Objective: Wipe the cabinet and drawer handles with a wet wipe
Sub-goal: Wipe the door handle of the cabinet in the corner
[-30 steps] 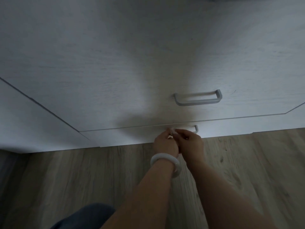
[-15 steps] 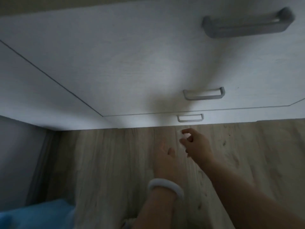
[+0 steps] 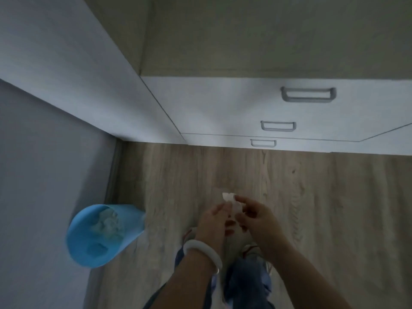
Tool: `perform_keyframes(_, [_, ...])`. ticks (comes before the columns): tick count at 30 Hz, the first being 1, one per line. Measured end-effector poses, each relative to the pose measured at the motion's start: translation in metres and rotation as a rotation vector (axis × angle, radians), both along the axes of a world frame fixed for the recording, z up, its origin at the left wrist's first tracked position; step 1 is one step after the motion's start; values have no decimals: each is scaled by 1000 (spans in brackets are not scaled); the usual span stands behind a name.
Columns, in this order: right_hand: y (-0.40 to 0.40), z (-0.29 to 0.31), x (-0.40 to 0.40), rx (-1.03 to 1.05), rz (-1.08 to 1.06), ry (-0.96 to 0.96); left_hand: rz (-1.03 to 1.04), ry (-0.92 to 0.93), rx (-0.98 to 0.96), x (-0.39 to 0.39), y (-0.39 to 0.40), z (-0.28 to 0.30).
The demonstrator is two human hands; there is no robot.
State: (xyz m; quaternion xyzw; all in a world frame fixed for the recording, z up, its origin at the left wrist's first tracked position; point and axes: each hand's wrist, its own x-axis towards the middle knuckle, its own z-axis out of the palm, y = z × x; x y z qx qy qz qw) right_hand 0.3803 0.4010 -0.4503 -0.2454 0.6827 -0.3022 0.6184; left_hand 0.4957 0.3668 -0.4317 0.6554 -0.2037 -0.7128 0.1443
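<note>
A small white wet wipe [image 3: 231,200] is held between both hands, low over the wooden floor. My left hand [image 3: 214,221], with a white bangle on its wrist, pinches the wipe from the left. My right hand [image 3: 256,216] pinches it from the right. Far ahead stands the white drawer unit [image 3: 223,108] with three grey handles: the top handle [image 3: 308,94], the middle handle [image 3: 278,126] and the bottom handle [image 3: 263,143]. Both hands are well away from the handles.
A light blue bin [image 3: 100,235] with crumpled wipes inside stands on the floor at the left, beside a grey wall [image 3: 44,175]. A tall white cabinet side [image 3: 78,74] runs along the left. My legs and shoes show below the hands.
The view has pulled back and up from the bottom drawer handle. Both hands left the handle, came together lower over the floor and now hold the wipe. The blue bin has come fully into view.
</note>
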Motion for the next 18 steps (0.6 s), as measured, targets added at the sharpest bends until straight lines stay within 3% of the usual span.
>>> perform_keyframes(3, [-2, 56, 2, -1, 11, -133, -14, 121, -3, 14, -3, 48])
perform_keyframes(6, [-14, 117, -1, -38, 11, -249, 150, 218, 21, 28, -17, 99])
perform_keyframes(9, [-27, 173, -3, -85, -15, -235, 279, 278, -9, 38, -33, 153])
perform_keyframes(18, [-56, 309, 24, -275, 131, -280, 213, 193, -298, 55, -44, 308])
